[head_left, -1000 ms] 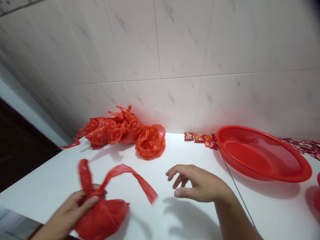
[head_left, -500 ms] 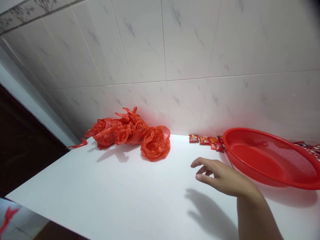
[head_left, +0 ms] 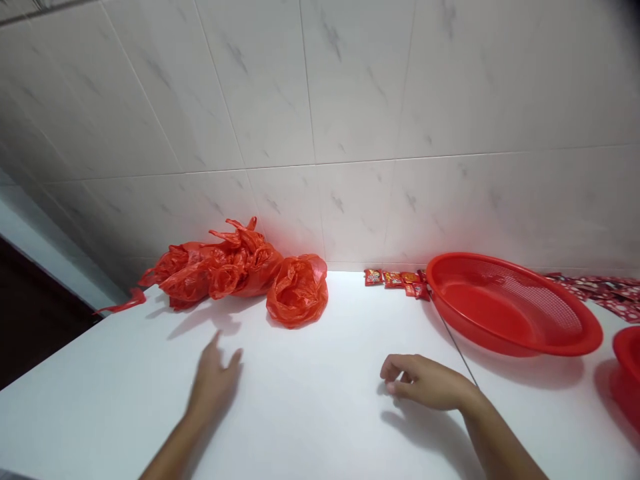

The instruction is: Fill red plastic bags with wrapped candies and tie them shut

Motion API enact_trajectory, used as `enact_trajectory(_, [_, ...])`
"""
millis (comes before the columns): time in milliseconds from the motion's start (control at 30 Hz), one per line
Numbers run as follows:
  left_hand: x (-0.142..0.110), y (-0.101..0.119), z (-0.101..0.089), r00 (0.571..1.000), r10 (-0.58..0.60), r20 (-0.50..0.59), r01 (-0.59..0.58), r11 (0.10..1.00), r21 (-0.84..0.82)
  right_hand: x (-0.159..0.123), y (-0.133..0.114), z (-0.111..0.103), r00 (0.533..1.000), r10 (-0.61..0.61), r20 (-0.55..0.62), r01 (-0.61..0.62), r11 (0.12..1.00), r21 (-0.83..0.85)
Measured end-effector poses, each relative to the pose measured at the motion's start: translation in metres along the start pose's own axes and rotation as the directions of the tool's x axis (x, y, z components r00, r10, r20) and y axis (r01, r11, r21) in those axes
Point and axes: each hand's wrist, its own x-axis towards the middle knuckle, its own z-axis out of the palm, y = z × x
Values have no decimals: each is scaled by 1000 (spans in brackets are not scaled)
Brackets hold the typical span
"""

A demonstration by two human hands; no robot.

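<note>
- Left hand (head_left: 215,381): open, fingers spread and motion-blurred, over the white tabletop (head_left: 105,393). It holds nothing. Contact with the surface cannot be confirmed.
- Right hand (head_left: 425,382): fingers loosely curled, low over the tabletop, with no item visible in the grip.
- Hand state: the hands are well apart, with neither clamped on any item. The step in hand is judged to be a pause between handling operations.
- Nearest to left hand: a heap of knotted red plastic bags (head_left: 215,270) and a single rounded red plastic bag (head_left: 297,291), both against the wall. A loose red strip (head_left: 123,302) trails from the heap over the table edge.
- Nearest to right hand: a row of small red sachets (head_left: 395,279) at the wall, and a thin wire (head_left: 457,350) running across the tabletop.
- Further right: a red mesh basket (head_left: 565,348) sits on the tabletop, and a printed red strip of packets (head_left: 595,290) lies behind it. A second red bowl (head_left: 627,353) is cut off by the frame edge.
- Required for next contact: a reach, since no item is in either hand.
- Background: a white marbled tile wall (head_left: 350,100) backs the tabletop.
</note>
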Motion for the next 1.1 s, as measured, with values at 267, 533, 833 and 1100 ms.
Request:
enact_trajectory(267, [23, 157, 119, 865, 423, 270, -413, 906, -96, 55, 65, 40, 961, 24, -276, 130, 840, 526])
enact_trajectory(533, [90, 180, 115, 926, 271, 262, -228, 956, -183, 57, 71, 32, 968, -5, -250, 153, 801, 578])
enact_trajectory(833, [74, 220, 86, 979, 201, -34, -161, 660, -734, 60, 76, 32, 967, -8, -256, 163, 790, 592])
enact_trajectory(1100, [24, 238, 73, 936, 335, 112, -93, 539, -837, 55, 66, 35, 943, 27, -331, 196, 759, 621])
